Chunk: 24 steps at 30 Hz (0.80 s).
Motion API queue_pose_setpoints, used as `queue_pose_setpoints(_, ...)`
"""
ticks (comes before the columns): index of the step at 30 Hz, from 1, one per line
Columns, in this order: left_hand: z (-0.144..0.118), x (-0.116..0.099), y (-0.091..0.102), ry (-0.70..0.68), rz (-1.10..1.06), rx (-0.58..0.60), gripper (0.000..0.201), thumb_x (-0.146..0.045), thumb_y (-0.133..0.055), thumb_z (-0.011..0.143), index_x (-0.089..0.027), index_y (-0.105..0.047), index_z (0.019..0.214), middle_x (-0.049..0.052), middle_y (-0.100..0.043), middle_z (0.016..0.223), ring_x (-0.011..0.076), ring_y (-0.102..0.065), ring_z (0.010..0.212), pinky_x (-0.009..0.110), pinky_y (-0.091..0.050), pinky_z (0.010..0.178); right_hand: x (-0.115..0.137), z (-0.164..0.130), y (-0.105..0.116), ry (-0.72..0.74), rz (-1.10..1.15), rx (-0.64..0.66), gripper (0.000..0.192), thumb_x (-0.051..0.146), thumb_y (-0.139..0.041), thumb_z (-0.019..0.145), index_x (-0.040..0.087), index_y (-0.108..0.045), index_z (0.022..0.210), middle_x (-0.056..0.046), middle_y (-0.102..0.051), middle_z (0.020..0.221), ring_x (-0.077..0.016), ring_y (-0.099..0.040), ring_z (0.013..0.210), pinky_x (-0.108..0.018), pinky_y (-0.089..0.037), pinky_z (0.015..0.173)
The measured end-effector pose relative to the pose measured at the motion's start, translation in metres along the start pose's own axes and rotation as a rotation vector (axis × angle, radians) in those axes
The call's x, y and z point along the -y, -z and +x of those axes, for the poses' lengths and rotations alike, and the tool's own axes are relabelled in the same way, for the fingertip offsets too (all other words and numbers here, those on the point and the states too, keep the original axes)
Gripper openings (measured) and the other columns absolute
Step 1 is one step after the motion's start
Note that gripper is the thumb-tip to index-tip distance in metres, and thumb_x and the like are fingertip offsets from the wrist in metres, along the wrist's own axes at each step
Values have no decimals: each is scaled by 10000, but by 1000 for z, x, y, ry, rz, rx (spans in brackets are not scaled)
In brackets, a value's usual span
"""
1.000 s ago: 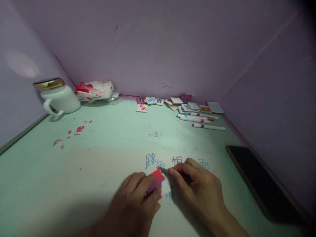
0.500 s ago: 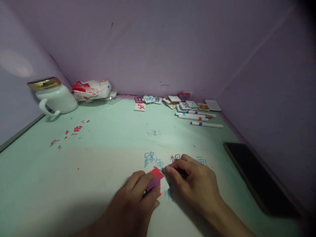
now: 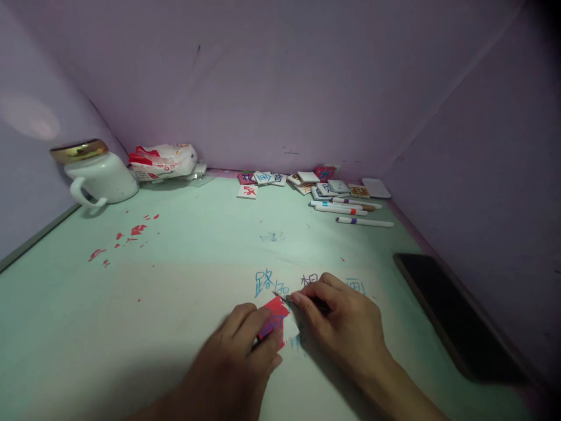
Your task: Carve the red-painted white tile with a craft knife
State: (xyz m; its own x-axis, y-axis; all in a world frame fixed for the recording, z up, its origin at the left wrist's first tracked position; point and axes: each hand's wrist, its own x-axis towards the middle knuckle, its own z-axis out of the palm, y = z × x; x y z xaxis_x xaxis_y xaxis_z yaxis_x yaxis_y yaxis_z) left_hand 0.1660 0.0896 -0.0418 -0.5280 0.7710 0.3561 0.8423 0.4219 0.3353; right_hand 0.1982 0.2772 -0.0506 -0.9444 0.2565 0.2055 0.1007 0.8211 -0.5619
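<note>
My left hand [image 3: 243, 345] is closed on a red card piece [image 3: 276, 307] with purple writing, held just above or on the pale sheet. Its fingers hide the lower left of the piece. In my right hand [image 3: 339, 313], pinched between thumb and fingers, is a slim craft knife [image 3: 282, 297] with a thin pointed blade. The blade lies by the top edge of the red piece; I cannot tell whether it touches. Blue and purple handwritten characters [image 3: 264, 283] show on the sheet beyond both hands.
A black phone [image 3: 456, 316] lies at the right. Several markers [image 3: 366, 222] and square character tiles [image 3: 248, 191] are at the back. A white lidded mug [image 3: 103, 175] and a red-white plastic packet [image 3: 162, 161] stand back left, with red scraps [image 3: 138, 230] in front.
The blade tip now shows farther out to the left over the top edge of the red card piece. Both hands keep nearly the same place; the whole view has shifted slightly.
</note>
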Motion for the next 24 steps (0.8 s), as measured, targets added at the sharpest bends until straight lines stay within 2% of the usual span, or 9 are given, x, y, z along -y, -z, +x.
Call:
queue_pose_setpoints(4, 0, 0, -1, -2, 15, -12, 286, 0, -430, 808, -160, -628, 941, 96, -656, 956, 231, -574, 841, 371, -585, 675, 1, 1, 1, -5, -7, 6, 265, 401, -557, 865, 255, -708, 704, 31, -622, 657, -108, -535, 515, -251, -346, 513)
queue_pose_setpoints(10, 1, -1, 1, 7, -1, 41, 277, -3, -445, 802, -162, -628, 938, 93, -650, 942, 231, -582, 836, 372, -587, 678, 0, 2, 2, -10, 15, 37, 247, 405, -576, 849, 257, -701, 697, 37, -611, 648, -116, -544, 535, -250, -334, 515)
queue_pose_setpoints(24, 1, -2, 1, -4, -26, 7, 251, -12, -429, 821, -128, -632, 913, 123, -651, 924, 250, -569, 807, 414, -591, 625, -3, 4, 5, 4, 18, 79, 260, 409, -562, 852, 259, -696, 688, 35, -588, 634, -118, -537, 552, -248, -320, 529)
